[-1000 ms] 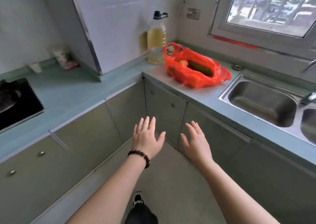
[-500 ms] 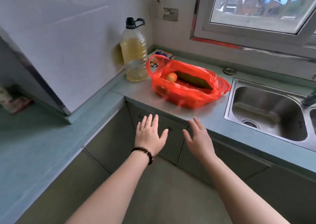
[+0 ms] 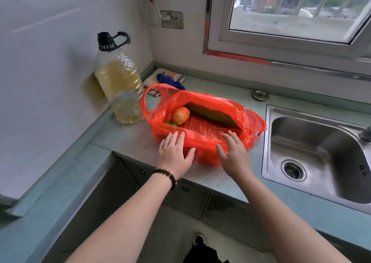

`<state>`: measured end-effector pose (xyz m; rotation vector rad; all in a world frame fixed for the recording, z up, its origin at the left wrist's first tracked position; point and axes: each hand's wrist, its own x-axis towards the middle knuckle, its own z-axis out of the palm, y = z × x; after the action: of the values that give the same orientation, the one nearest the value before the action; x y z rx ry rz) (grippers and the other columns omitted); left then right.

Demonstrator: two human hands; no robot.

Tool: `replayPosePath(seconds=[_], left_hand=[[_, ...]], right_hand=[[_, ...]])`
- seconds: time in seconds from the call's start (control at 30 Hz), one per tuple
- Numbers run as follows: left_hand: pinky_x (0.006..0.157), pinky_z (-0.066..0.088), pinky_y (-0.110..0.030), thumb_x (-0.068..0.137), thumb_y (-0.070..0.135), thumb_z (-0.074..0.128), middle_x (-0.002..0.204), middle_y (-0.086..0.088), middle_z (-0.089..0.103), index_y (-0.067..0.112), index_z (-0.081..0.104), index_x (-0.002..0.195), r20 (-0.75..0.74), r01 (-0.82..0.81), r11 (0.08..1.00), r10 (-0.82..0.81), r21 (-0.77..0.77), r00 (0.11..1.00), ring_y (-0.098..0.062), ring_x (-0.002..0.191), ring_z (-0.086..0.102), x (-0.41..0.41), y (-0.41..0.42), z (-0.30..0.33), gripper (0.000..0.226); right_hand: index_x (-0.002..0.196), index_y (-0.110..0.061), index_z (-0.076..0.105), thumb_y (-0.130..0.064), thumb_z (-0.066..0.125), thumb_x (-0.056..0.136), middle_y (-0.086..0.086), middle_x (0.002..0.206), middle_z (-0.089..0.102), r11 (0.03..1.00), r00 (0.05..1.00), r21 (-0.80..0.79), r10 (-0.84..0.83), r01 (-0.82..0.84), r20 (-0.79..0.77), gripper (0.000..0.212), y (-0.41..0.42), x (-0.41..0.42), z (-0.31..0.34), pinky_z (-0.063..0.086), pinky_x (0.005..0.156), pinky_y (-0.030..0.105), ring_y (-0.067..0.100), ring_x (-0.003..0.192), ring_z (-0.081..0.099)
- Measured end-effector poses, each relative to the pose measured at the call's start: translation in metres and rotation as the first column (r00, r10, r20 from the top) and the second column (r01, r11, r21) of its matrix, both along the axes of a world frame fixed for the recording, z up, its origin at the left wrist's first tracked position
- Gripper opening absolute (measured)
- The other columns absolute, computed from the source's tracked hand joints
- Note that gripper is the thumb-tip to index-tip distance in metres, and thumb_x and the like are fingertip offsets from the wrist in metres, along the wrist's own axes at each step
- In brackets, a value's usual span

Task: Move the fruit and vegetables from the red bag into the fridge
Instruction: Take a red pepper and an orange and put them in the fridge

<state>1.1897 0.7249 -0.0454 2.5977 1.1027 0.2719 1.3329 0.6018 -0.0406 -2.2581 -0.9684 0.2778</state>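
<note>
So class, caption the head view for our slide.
Both hands, left and right, touch the open red bag beside the sink.

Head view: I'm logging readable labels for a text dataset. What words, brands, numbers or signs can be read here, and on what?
No readable text.
Oil bottle: black cap has pale marks, too blurred to read.
Printed packet behind the red bag: print blurred.
Wall socket: no legible marking.

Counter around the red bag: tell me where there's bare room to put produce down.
Bare counter lies left of the red bag, in front of the oil bottle. Another strip runs behind the bag toward the sink. The back corner is crowded with a blue cloth; both hands cover the bag's near edge.
</note>
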Motion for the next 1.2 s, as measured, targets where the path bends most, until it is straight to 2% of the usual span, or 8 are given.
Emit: replayPosePath(seconds=[0.23,0.43,0.63,0.87,1.07,1.2], left_hand=[[0.116,0.020,-0.038,0.093,0.049,0.039,0.149,-0.008,0.037,0.014,0.038,0.142,-0.006,0.064,0.998,-0.064,0.022,0.998,-0.023,0.139,0.030,0.064,0.055,-0.002,0.060],[0.105,0.036,-0.038,0.095,0.038,0.043,0.132,-0.010,0.054,0.008,0.050,0.130,-0.013,0.132,0.987,-0.133,-0.089,0.991,-0.026,0.123,0.048,0.100,0.086,-0.018,0.047],[0.111,0.030,-0.034,0.090,0.041,0.053,0.141,-0.009,0.044,0.010,0.040,0.140,-0.039,0.201,0.966,-0.210,-0.165,0.977,-0.024,0.132,0.038,0.080,0.078,-0.046,0.061],[0.113,0.031,-0.039,0.084,0.050,0.058,0.153,-0.009,0.024,0.019,0.021,0.148,-0.042,0.214,0.950,-0.229,-0.229,0.973,-0.022,0.142,0.022,0.056,0.068,-0.060,0.081],[0.109,0.035,-0.040,0.080,0.053,0.060,0.149,-0.007,0.028,0.021,0.021,0.147,-0.037,0.226,0.949,-0.239,-0.220,0.970,-0.025,0.135,0.031,0.042,0.063,-0.064,0.083],[0.104,0.041,-0.038,0.077,0.050,0.066,0.143,-0.006,0.030,0.022,0.032,0.140,0.003,0.207,0.941,-0.214,-0.268,0.977,-0.028,0.128,0.036,0.034,0.061,-0.064,0.076]], right_hand=[[0.136,-0.017,0.045,-0.033,0.049,0.094,0.001,0.151,0.034,0.999,0.998,-0.029,0.042,-0.044,-0.040,0.045,0.054,0.045,-0.007,0.025,0.111,0.033,0.015,0.141,0.025],[0.130,-0.013,0.051,-0.031,0.051,0.092,0.007,0.140,0.048,0.992,0.994,-0.102,0.064,-0.073,-0.084,0.042,0.084,0.057,-0.026,0.033,0.108,0.033,0.020,0.132,0.040],[0.134,-0.016,0.047,-0.029,0.055,0.089,0.003,0.141,0.045,0.983,0.992,-0.178,0.029,-0.051,-0.124,0.047,0.072,0.043,-0.047,0.034,0.105,0.032,0.019,0.131,0.040],[0.139,-0.026,0.037,-0.046,0.061,0.082,-0.001,0.147,0.033,0.980,0.987,-0.200,-0.046,0.014,-0.155,0.065,0.065,0.018,-0.055,0.040,0.103,0.038,0.020,0.133,0.036],[0.141,-0.030,0.031,-0.052,0.063,0.078,0.000,0.145,0.035,0.974,0.979,-0.219,-0.104,0.064,-0.175,0.074,0.056,0.003,-0.065,0.043,0.099,0.041,0.023,0.128,0.040],[0.138,-0.032,0.032,-0.052,0.066,0.075,0.002,0.141,0.038,0.976,0.974,-0.193,-0.132,0.096,-0.183,0.075,0.052,-0.004,-0.067,0.044,0.098,0.041,0.024,0.125,0.042]])
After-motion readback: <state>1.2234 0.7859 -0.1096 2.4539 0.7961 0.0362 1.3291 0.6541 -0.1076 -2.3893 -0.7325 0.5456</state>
